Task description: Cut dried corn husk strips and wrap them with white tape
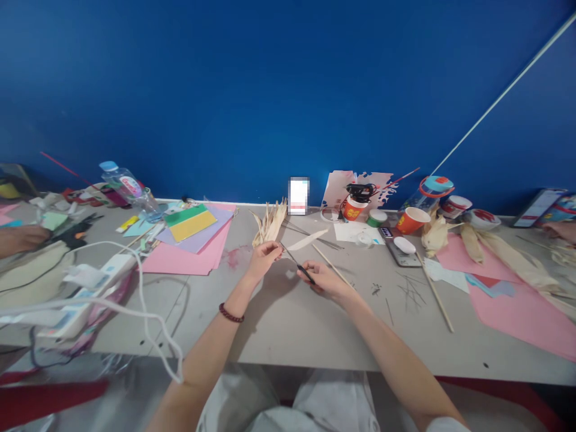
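Here, the right hand (327, 281) is clamped around the black handle of a slim tool (306, 273), whose shaft slants out of the grip, up and leftward, ending right by the fingertips of the left hand (263, 259). That left hand curls its fingers inward; whether they are clamped on anything, I cannot tell. A bundle of dried husks (270, 225) sits just beyond it, and a pale husk strip (309, 239) lies beyond the tool on the gray table (306, 342).
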`<move>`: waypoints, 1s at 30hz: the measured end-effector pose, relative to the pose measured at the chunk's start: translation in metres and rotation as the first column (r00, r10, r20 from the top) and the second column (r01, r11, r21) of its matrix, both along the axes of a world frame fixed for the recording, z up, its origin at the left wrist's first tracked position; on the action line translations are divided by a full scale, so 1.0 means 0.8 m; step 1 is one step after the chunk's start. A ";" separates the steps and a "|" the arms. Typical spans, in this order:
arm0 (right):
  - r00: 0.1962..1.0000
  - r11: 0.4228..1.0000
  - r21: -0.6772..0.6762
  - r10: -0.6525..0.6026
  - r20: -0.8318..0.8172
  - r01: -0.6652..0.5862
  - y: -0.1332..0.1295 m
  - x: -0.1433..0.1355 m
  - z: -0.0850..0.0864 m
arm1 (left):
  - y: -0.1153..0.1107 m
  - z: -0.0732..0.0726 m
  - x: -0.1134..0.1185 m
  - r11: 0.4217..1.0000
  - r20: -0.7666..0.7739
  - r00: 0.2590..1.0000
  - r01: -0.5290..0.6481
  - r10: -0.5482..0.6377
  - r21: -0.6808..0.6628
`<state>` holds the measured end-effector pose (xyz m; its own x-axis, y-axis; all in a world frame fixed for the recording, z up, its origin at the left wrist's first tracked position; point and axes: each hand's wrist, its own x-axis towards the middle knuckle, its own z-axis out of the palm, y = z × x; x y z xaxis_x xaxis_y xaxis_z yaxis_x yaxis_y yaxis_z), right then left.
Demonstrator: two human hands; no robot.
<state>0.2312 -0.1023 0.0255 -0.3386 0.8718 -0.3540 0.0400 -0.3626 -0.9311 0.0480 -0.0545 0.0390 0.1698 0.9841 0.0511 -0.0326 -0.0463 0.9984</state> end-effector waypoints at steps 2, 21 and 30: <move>1.000 1.000 0.000 0.000 0.000 0.000 0.001 0.000 -0.003 | 0.000 0.000 0.000 1.000 -0.002 1.000 0.006 -0.006 0.005; 1.000 1.000 0.000 -0.002 -0.012 0.002 -0.002 -0.002 0.003 | -0.002 0.003 0.002 1.000 -0.003 1.000 -0.012 0.012 0.002; 1.000 1.000 -0.006 0.002 -0.002 -0.002 -0.003 -0.003 0.003 | -0.001 0.001 0.002 0.998 0.012 0.999 -0.050 0.050 -0.031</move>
